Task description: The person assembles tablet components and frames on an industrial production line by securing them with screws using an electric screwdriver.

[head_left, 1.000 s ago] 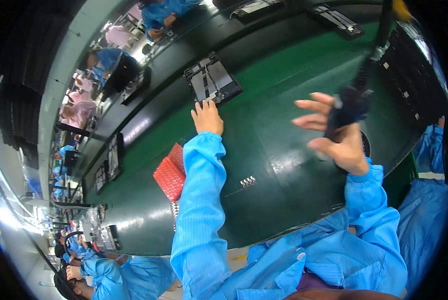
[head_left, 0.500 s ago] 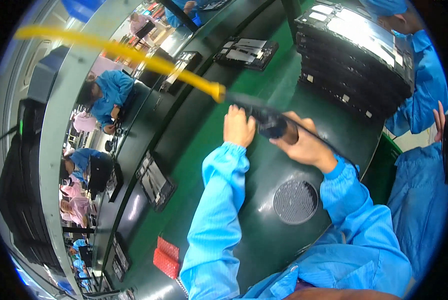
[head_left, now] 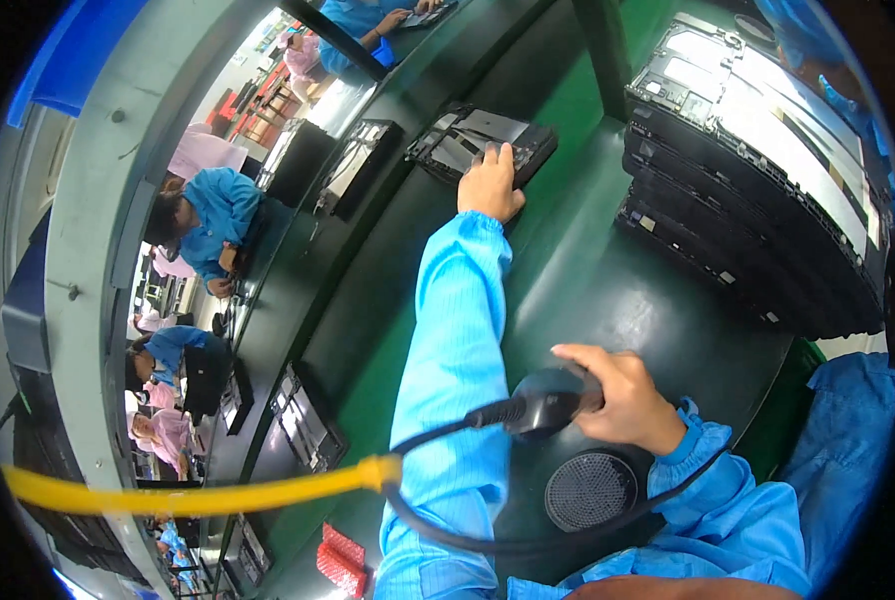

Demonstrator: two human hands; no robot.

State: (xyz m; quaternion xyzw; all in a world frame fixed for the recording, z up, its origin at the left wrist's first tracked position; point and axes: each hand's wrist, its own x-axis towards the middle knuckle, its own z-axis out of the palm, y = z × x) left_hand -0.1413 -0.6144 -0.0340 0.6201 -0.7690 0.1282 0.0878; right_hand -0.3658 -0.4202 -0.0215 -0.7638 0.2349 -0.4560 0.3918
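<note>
My left hand [head_left: 490,186] reaches forward, its fingers curled over the near edge of a flat black device housing [head_left: 458,140] with silver panels. The housing lies on the green-and-dark bench surface. Closer to me, my right hand [head_left: 630,398] is wrapped around a black corded hand tool [head_left: 542,408], which looks like an electric screwdriver. Its rounded cable end faces up toward me; the working end is hidden. A black cable [head_left: 528,546] loops from it across my left sleeve and past my right wrist. A yellow strap [head_left: 218,492] meets the cable near the tool.
At the right stands a tall stack of black device housings [head_left: 758,215]. A round, ridged black disc [head_left: 592,492] lies below my right hand. Red bubble wrap [head_left: 342,560] sits at the lower left. Another housing [head_left: 306,420] lies left, beside a metal post [head_left: 98,290]. Co-workers [head_left: 208,225] sit beyond.
My hands have moved apart. The left has gone forward onto the device housing; the right has drawn back lower with the tool. The yellow strap has swung down.
</note>
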